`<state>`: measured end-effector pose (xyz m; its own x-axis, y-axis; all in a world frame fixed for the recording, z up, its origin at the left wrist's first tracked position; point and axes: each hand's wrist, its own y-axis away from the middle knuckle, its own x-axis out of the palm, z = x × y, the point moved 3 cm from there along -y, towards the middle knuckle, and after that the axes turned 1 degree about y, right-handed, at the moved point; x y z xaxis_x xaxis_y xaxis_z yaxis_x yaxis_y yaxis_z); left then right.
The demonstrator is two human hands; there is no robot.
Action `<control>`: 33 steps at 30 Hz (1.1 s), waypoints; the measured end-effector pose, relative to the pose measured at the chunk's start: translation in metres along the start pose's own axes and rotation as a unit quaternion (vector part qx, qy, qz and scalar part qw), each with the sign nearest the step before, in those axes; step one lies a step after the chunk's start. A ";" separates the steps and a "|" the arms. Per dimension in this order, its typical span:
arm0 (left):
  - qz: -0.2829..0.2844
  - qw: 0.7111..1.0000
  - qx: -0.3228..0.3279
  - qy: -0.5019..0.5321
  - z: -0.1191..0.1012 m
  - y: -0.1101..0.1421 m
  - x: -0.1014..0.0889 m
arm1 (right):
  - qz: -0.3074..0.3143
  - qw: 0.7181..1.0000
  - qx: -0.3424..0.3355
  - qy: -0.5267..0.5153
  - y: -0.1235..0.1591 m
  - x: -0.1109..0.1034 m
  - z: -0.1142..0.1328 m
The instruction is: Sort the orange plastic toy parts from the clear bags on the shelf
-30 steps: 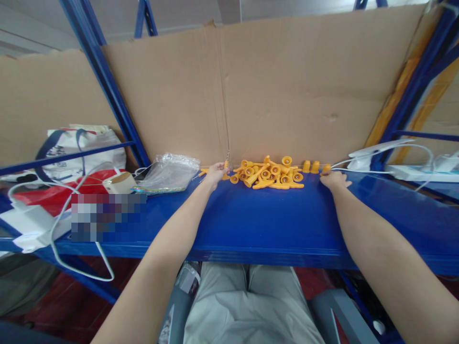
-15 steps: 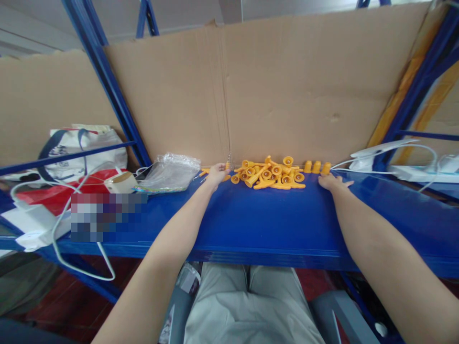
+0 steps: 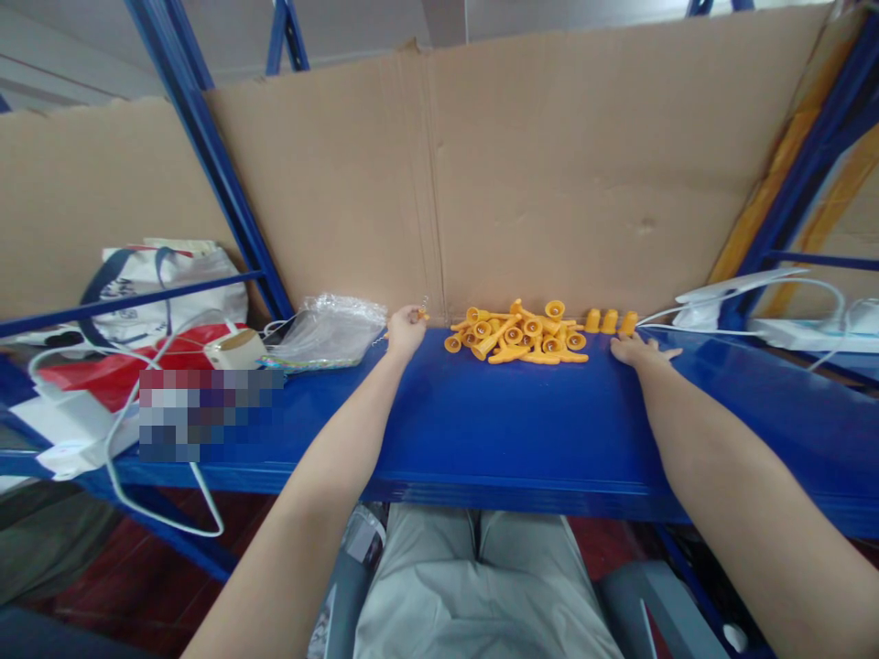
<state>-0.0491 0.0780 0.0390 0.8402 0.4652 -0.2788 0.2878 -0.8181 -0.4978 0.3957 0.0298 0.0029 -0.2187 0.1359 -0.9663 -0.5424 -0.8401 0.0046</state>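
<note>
My left hand (image 3: 406, 335) is closed in a pinch at the back of the blue shelf. Between its fingers shows a small orange piece (image 3: 423, 314) with a thin metal chain (image 3: 425, 301) sticking up; most of the piece is hidden. My right hand (image 3: 635, 350) has its thumb side against the base of an orange cup-shaped cap (image 3: 627, 322), its other fingers fanned out to the right. That cap ends a row beside two like caps (image 3: 609, 320). Between my hands lies a pile of orange trumpet-shaped parts (image 3: 512, 335) with round hollow ends.
Clear plastic bags (image 3: 330, 334) lie left of my left hand. Further left are a red bag (image 3: 103, 371), white cables, a power strip (image 3: 75, 448) and a tote bag (image 3: 171, 284). White cables and a power strip (image 3: 803, 334) are at the right. Cardboard (image 3: 549, 174) stands behind.
My left hand has moved slightly left and turned, carrying the orange piece and its chain away from the pile. The right-hand cap now stands in the row; my right hand stays beside it.
</note>
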 end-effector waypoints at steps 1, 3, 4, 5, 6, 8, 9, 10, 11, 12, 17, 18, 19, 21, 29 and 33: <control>-0.003 1.000 0.000 -0.011 0.002 0.000 -0.001 | 0.002 1.000 0.001 -0.001 0.001 -0.001 0.000; -0.008 0.999 0.000 -0.034 0.003 0.001 -0.003 | 0.007 1.000 0.001 -0.004 0.004 -0.002 0.001; -0.011 0.999 0.002 -0.047 0.004 0.001 -0.005 | 0.011 1.000 0.001 -0.005 0.005 -0.003 0.002; -0.015 0.998 0.005 -0.063 0.004 0.002 -0.007 | 0.015 1.000 0.002 -0.005 0.006 -0.003 0.002; -0.018 0.996 0.010 -0.082 0.003 0.003 -0.009 | 0.019 1.000 0.004 -0.005 0.006 -0.003 0.002; -0.017 0.992 0.024 -0.126 0.003 0.005 -0.013 | 0.020 1.000 0.007 -0.006 0.006 -0.003 0.002; -0.013 0.988 0.031 -0.148 0.003 0.006 -0.014 | 0.017 1.000 0.006 -0.007 0.006 -0.003 0.001; -0.006 0.985 0.035 -0.171 0.003 0.006 -0.015 | 0.013 1.000 0.004 -0.009 0.005 -0.002 0.001; 0.002 0.980 0.037 -0.195 0.004 0.007 -0.016 | 0.007 1.000 0.000 -0.010 0.004 -0.002 0.001; 0.011 0.975 0.034 -0.218 0.006 0.008 -0.017 | 0.002 1.000 -0.004 -0.011 0.002 -0.001 0.000; 0.062 0.948 0.003 -0.313 0.016 0.011 -0.019 | -0.004 1.000 -0.004 -0.016 -0.004 0.002 -0.003; 0.072 0.943 -0.001 -0.326 0.018 0.012 -0.019 | -0.005 1.000 -0.006 -0.016 -0.004 0.002 -0.004; 0.080 0.938 -0.005 -0.337 0.020 0.012 -0.019 | -0.007 1.000 -0.008 -0.017 -0.004 0.002 -0.004; 0.097 0.929 -0.020 -0.358 0.025 0.013 -0.020 | -0.010 1.000 -0.013 -0.016 -0.003 0.002 -0.003; 0.149 0.915 -0.018 -0.374 0.044 0.005 -0.016 | -0.002 1.000 -0.010 -0.012 0.009 -0.004 0.002; 0.155 0.916 0.025 -0.369 0.044 0.003 -0.013 | -0.008 1.000 -0.013 -0.003 0.013 -0.007 0.004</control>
<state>-0.0797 0.0842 0.0052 0.3334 0.3310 -0.8828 0.0510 -0.9413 -0.3337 0.3870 0.0205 0.0107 -0.2154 0.1538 -0.9643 -0.5256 -0.8505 -0.0183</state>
